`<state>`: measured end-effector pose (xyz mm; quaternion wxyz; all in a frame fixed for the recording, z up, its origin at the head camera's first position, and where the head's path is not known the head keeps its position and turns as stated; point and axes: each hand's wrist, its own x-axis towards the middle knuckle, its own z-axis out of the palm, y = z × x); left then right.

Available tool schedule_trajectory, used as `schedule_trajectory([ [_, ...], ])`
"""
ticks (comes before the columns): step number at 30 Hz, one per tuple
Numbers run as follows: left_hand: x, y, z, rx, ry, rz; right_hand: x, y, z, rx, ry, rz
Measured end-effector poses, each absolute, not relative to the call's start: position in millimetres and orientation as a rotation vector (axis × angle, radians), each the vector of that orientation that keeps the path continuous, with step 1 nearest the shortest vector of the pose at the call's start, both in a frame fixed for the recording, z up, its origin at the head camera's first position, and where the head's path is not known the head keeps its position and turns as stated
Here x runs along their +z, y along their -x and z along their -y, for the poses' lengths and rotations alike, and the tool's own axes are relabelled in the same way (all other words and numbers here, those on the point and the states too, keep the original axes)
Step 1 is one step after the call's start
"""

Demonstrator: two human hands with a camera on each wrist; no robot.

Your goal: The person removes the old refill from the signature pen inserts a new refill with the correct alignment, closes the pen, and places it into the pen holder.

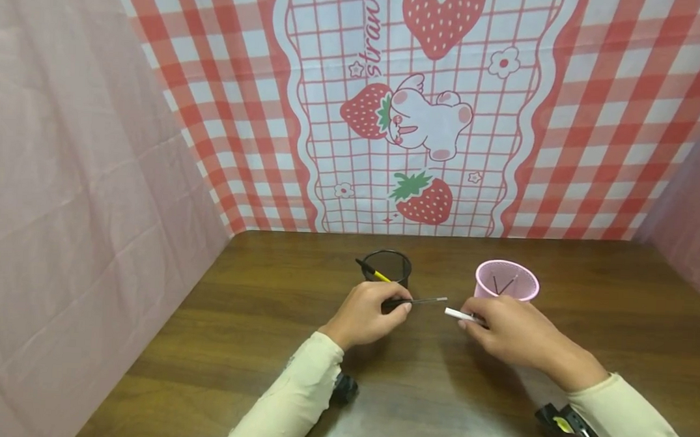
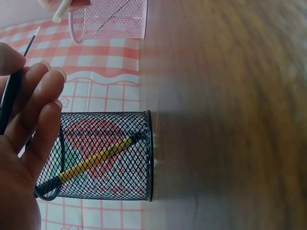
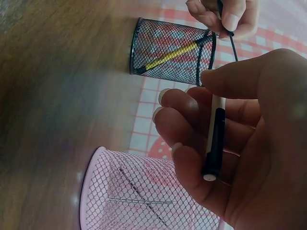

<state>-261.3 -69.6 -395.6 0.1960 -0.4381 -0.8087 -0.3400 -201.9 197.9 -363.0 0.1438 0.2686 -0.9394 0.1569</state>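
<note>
My left hand (image 1: 363, 313) pinches a black pen part (image 2: 11, 96) between thumb and fingers. A thin refill (image 1: 428, 301) with a pale tip sticks out of it toward the right. In my right hand (image 1: 515, 333), thumb and fingers grip a white pen barrel (image 1: 456, 314) with a black clip (image 3: 216, 143). Its white end faces the refill tip, a small gap between them. Behind the left hand stands a black mesh cup (image 2: 149, 158) with a yellow-and-black pen (image 2: 96, 159) leaning in it. A pink mesh cup (image 1: 534, 289) just beyond the right hand holds thin dark sticks (image 1: 504, 286).
The brown wooden table (image 1: 250, 357) runs back to a red-checked strawberry cloth (image 1: 245, 123). A pale pink cloth (image 1: 81, 200) hangs on the left, another at the right. Dark wrist devices (image 1: 345, 388) sit under both sleeves.
</note>
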Motion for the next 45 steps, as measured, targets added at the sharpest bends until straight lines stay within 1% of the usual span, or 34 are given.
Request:
schedule_trajectory([
  [27, -393, 259, 72, -0.925, 1.211, 2.317, -378, 207, -202, 0.407, -0.936, 2.795],
  [45, -391, 255, 72, -0.843, 1.252, 2.341, -382, 208, -207, 0.416, -1.006, 2.837],
])
